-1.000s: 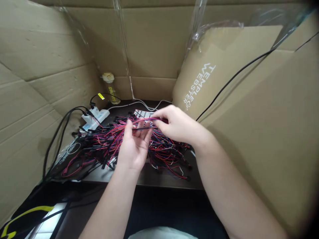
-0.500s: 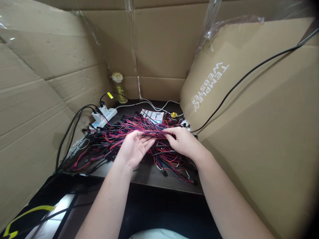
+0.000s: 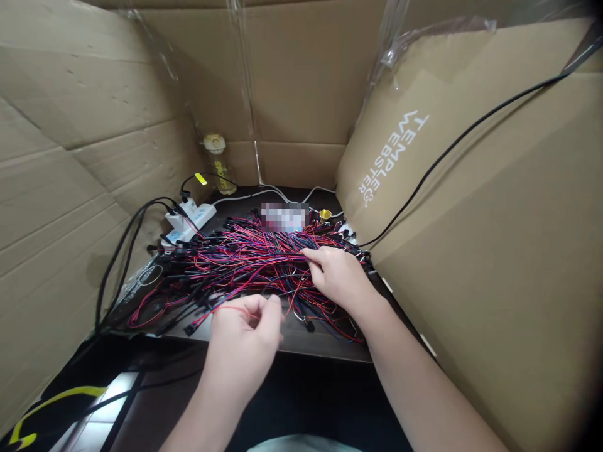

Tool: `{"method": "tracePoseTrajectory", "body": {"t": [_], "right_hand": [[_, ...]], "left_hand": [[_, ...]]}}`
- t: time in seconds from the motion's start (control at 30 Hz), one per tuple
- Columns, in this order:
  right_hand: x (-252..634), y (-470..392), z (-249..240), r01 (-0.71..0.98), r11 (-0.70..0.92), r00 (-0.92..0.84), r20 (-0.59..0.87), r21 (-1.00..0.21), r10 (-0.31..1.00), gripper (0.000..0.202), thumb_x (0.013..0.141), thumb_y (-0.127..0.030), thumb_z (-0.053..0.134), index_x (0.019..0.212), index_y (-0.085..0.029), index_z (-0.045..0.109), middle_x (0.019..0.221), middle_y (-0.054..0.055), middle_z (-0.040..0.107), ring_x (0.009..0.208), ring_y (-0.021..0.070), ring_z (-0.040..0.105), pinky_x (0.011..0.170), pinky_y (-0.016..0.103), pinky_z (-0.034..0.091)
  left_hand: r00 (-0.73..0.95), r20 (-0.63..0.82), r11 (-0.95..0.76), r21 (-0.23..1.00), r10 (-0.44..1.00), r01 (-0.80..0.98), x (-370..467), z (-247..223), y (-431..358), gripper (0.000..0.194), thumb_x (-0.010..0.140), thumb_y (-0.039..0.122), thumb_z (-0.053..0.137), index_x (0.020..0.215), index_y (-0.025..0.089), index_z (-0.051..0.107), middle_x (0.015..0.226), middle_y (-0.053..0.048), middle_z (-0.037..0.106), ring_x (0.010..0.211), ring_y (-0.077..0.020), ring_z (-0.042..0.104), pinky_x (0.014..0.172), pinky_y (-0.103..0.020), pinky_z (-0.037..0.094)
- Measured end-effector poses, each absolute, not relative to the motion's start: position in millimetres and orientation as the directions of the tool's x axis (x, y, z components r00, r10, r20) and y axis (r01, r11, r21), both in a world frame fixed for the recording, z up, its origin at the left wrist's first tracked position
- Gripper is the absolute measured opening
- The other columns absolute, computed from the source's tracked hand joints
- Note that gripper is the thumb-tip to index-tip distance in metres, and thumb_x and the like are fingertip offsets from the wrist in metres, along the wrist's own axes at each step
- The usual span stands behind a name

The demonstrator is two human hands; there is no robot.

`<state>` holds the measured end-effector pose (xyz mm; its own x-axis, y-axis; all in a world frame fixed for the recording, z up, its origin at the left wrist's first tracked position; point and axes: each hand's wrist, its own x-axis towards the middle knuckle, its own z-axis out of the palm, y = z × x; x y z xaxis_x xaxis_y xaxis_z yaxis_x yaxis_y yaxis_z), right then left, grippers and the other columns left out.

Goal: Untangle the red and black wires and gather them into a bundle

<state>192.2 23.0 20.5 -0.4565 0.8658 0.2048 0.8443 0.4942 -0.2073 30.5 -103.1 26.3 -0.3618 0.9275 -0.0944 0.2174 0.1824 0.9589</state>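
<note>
Now the hands are working apart: a second ago both were meeting over the middle of the heap of red, black and blue wire leads, and the left hand is since drawing back toward the near edge of the dark surface, thumb and fingers pinched on a single red wire lead whose black connector end is trailing to its left. That lead is coming away from the heap, which suggests one piece is being separated out. The right hand is resting on the right side of the heap, fingertips closed on a bunch of strands there. Cardboard walls are enclosing the space; the right-hand cardboard panel is carrying white print reading "TEMPLE & WEBSTER". A yellow-capped bottle is standing at the far left corner, its yellow lettering too small to read. A white power strip is lying beside it, and a printed card at the far side is blurred out.
</note>
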Motion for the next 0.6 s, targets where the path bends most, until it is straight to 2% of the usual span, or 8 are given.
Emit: {"method": "tracePoseTrajectory", "body": {"t": [0.07,0.13,0.2,0.3,0.37,0.43,0.53,0.6], "right_hand": [[192,23,22,0.849,0.485,-0.449,0.198,-0.207,0.871,0.039,0.099,-0.020,0.048,0.126,-0.025,0.075,0.103,0.008,0.077,0.095,0.0230,0.073,0.077,0.032,0.050],[191,23,23,0.854,0.472,-0.436,0.195,-0.216,0.878,0.038,0.099,-0.020,0.048,0.125,-0.025,0.075,0.106,0.008,0.078,0.097,0.0231,0.074,0.080,0.032,0.051],[188,22,23,0.863,0.451,-0.413,0.196,-0.227,0.889,0.037,0.099,-0.020,0.048,0.124,-0.025,0.076,0.108,0.008,0.078,0.098,0.0236,0.074,0.081,0.033,0.052],[182,18,22,0.884,0.405,-0.363,0.205,-0.233,0.909,0.038,0.098,-0.019,0.046,0.122,-0.023,0.076,0.104,0.010,0.079,0.095,0.0263,0.075,0.078,0.035,0.053],[177,17,22,0.895,0.380,-0.335,0.209,-0.234,0.919,0.039,0.098,-0.018,0.045,0.122,-0.022,0.075,0.101,0.012,0.078,0.092,0.0283,0.075,0.075,0.037,0.052],[175,18,21,0.898,0.371,-0.325,0.212,-0.237,0.922,0.039,0.098,-0.018,0.044,0.123,-0.021,0.075,0.101,0.013,0.078,0.091,0.0289,0.075,0.075,0.037,0.053],[178,16,22,0.886,0.393,-0.347,0.209,-0.247,0.914,0.038,0.099,-0.020,0.045,0.125,-0.020,0.073,0.103,0.012,0.077,0.094,0.0279,0.073,0.081,0.038,0.053],[183,8,23,0.856,0.453,-0.381,0.288,-0.250,0.879,0.039,0.099,-0.028,0.051,0.132,-0.016,0.068,0.117,0.016,0.072,0.107,0.0299,0.068,0.092,0.041,0.052]], "left_hand": [[-0.418,-0.023,0.103,0.980,0.908,0.170,43,29,-114,0.027,0.085,0.043,0.072,0.093,0.018,0.069,0.056,-0.002,0.065,0.050,-0.0155,0.063,0.047,-0.021,0.049],[-0.510,0.057,-0.013,0.996,0.858,0.090,50,30,-121,0.051,0.083,0.038,0.076,0.127,0.022,0.055,0.067,0.000,0.071,0.062,-0.0185,0.071,0.058,-0.024,0.058],[-0.582,0.124,-0.106,0.992,0.804,0.065,51,27,-123,0.069,0.084,0.033,0.075,0.141,0.026,0.037,0.081,-0.001,0.076,0.076,-0.0193,0.076,0.074,-0.029,0.063],[-0.592,0.090,-0.076,0.996,0.801,0.049,46,13,-118,0.062,0.084,0.027,0.073,0.132,0.026,0.033,0.087,-0.003,0.078,0.086,-0.0206,0.077,0.084,-0.035,0.063],[-0.588,0.027,0.003,0.999,0.808,0.049,41,1,-111,0.049,0.084,0.025,0.071,0.115,0.026,0.033,0.077,-0.001,0.076,0.078,-0.0219,0.077,0.077,-0.036,0.063],[-0.641,0.060,0.025,0.992,0.765,0.123,35,-10,-102,0.043,0.084,0.024,0.070,0.102,0.027,0.030,0.069,0.001,0.073,0.068,-0.0213,0.075,0.072,-0.033,0.061],[-0.685,0.163,0.010,0.970,0.710,0.241,26,-21,-89,0.040,0.086,0.027,0.071,0.098,0.027,0.033,0.071,0.000,0.073,0.068,-0.0202,0.075,0.072,-0.031,0.058],[-0.661,0.160,0.002,0.972,0.733,0.237,19,-26,-80,0.038,0.087,0.031,0.071,0.100,0.026,0.036,0.075,-0.002,0.075,0.070,-0.0210,0.077,0.074,-0.032,0.059]]}}
